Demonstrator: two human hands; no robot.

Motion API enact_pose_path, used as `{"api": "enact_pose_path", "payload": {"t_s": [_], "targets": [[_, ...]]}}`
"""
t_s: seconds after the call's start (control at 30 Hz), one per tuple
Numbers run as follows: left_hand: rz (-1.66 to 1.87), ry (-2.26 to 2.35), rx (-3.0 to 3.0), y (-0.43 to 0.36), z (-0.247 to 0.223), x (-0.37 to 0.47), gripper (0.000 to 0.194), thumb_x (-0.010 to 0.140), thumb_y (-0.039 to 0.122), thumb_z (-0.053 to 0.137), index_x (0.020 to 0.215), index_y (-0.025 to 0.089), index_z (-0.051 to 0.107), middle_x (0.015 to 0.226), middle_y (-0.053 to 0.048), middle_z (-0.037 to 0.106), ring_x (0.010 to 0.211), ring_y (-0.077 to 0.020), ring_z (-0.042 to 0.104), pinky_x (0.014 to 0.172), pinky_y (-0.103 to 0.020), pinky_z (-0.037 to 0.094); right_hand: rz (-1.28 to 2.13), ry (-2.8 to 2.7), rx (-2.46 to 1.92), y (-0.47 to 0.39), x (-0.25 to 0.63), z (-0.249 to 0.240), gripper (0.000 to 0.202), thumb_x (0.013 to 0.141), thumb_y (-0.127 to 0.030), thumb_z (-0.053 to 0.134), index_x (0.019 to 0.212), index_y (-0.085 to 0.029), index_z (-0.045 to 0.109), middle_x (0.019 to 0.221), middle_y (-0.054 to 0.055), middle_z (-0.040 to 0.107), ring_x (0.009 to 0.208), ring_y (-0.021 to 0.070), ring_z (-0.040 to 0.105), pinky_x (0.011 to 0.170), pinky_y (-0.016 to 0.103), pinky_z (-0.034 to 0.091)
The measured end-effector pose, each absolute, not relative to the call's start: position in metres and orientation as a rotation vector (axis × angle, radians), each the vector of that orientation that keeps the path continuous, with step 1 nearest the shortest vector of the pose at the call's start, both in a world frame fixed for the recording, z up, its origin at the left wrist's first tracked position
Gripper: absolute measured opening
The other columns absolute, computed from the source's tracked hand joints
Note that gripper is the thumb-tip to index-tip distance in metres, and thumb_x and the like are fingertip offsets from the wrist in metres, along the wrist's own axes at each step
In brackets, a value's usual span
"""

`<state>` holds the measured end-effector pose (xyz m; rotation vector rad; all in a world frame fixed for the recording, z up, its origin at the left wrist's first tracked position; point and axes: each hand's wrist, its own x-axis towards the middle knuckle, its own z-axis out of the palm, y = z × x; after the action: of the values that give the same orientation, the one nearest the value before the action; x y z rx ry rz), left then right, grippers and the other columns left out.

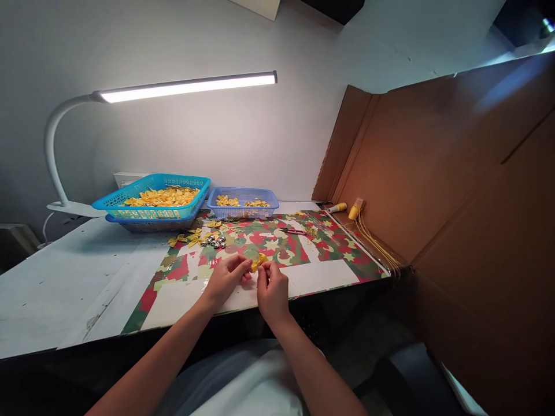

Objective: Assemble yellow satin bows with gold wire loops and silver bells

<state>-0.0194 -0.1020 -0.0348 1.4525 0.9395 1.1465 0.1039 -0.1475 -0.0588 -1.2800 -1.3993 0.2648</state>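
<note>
A small yellow ribbon bow is pinched between my two hands, just above the front part of the table. My left hand grips its left side with thumb and forefinger. From the right, my right hand closes thumb and fingertips on the bow's lower edge; any thread there is too fine to make out. Beyond my left hand lie several silver bells in a small heap. Loose yellow bows are scattered beside the bells.
A turquoise basket heaped with yellow bows sits on another basket at the back left. A lilac basket holds more bows. Small snips lie on the patterned sheet. Golden cords run beside a cardboard wall. A lit lamp hangs above.
</note>
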Motion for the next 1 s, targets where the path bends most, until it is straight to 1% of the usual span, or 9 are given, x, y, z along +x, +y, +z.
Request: {"api": "enact_pose_path", "payload": {"t_s": [0.07, 0.17, 0.33, 0.43, 0.53, 0.67, 0.8, 1.0], "targets": [[1.040, 0.906, 1.374, -0.101, -0.034, -0.019, 0.040, 0.065, 0.055, 0.074, 0.066, 0.015, 0.066, 0.054, -0.001, 0.061, 0.050, -0.0127, 0.054, 0.050, -0.023, 0.043, 0.283, -1.396, -1.274, -0.147, 0.104, -0.059, 0.017, 0.093, -0.027, 0.040, 0.083, -0.020, 0.052, 0.067, 0.003, 0.065, 0.057, 0.0167, 0.060, 0.054, 0.025, 0.039], [1.031, 0.895, 1.295, -0.102, -0.033, -0.019, 0.039, 0.060, 0.052, 0.078, 0.067, 0.015, 0.069, 0.054, 0.000, 0.061, 0.051, -0.0118, 0.053, 0.050, -0.022, 0.041, 0.299, -1.406, -1.277, -0.147, 0.104, -0.060, 0.017, 0.092, -0.026, 0.040, 0.083, -0.020, 0.052, 0.068, 0.003, 0.064, 0.059, 0.0172, 0.059, 0.054, 0.025, 0.040], [1.050, 0.895, 1.274, -0.105, -0.030, -0.019, 0.037, 0.058, 0.049, 0.081, 0.069, 0.015, 0.070, 0.056, 0.001, 0.060, 0.053, -0.0106, 0.051, 0.050, -0.021, 0.040, 0.285, -1.437, -1.251, -0.148, 0.106, -0.060, 0.015, 0.088, -0.019, 0.040, 0.090, -0.019, 0.055, 0.080, 0.006, 0.067, 0.071, 0.0191, 0.063, 0.063, 0.028, 0.046], [1.121, 0.896, 1.324, -0.105, -0.030, -0.020, 0.037, 0.059, 0.049, 0.081, 0.069, 0.015, 0.070, 0.060, 0.001, 0.061, 0.054, -0.0106, 0.052, 0.053, -0.022, 0.043, 0.283, -1.426, -1.266, -0.149, 0.108, -0.059, 0.015, 0.086, -0.017, 0.042, 0.088, -0.019, 0.057, 0.080, 0.006, 0.068, 0.074, 0.0199, 0.063, 0.064, 0.028, 0.046], [1.201, 0.898, 1.428, -0.105, -0.031, -0.020, 0.034, 0.063, 0.048, 0.079, 0.069, 0.016, 0.069, 0.063, 0.001, 0.062, 0.056, -0.0111, 0.053, 0.056, -0.023, 0.045, 0.290, -1.412, -1.291, -0.149, 0.109, -0.058, 0.014, 0.087, -0.020, 0.045, 0.083, -0.019, 0.059, 0.078, 0.006, 0.069, 0.072, 0.0200, 0.063, 0.063, 0.028, 0.045], [1.254, 0.860, 1.564, -0.106, -0.034, -0.021, 0.029, 0.069, 0.044, 0.076, 0.071, 0.016, 0.069, 0.067, 0.000, 0.064, 0.060, -0.0126, 0.055, 0.057, -0.023, 0.047, 0.299, -1.400, -1.318, -0.149, 0.109, -0.057, 0.013, 0.088, -0.021, 0.048, 0.081, -0.019, 0.060, 0.077, 0.006, 0.069, 0.070, 0.0199, 0.062, 0.061, 0.028, 0.044], [1.270, 0.860, 1.664, -0.105, -0.039, -0.022, 0.026, 0.071, 0.040, 0.075, 0.075, 0.016, 0.070, 0.070, -0.001, 0.064, 0.067, -0.0145, 0.058, 0.060, -0.024, 0.050, 0.278, -1.412, -1.320, -0.149, 0.110, -0.058, 0.014, 0.090, -0.021, 0.049, 0.082, -0.019, 0.060, 0.078, 0.006, 0.070, 0.071, 0.0198, 0.062, 0.060, 0.027, 0.043], [1.254, 0.849, 1.714, -0.104, -0.040, -0.022, 0.025, 0.074, 0.040, 0.073, 0.078, 0.016, 0.072, 0.074, -0.003, 0.067, 0.069, -0.0156, 0.059, 0.061, -0.025, 0.051, 0.225, -1.419, -1.291, -0.148, 0.110, -0.060, 0.017, 0.092, -0.022, 0.048, 0.080, -0.020, 0.060, 0.077, 0.006, 0.068, 0.071, 0.0199, 0.062, 0.062, 0.028, 0.045]]}}
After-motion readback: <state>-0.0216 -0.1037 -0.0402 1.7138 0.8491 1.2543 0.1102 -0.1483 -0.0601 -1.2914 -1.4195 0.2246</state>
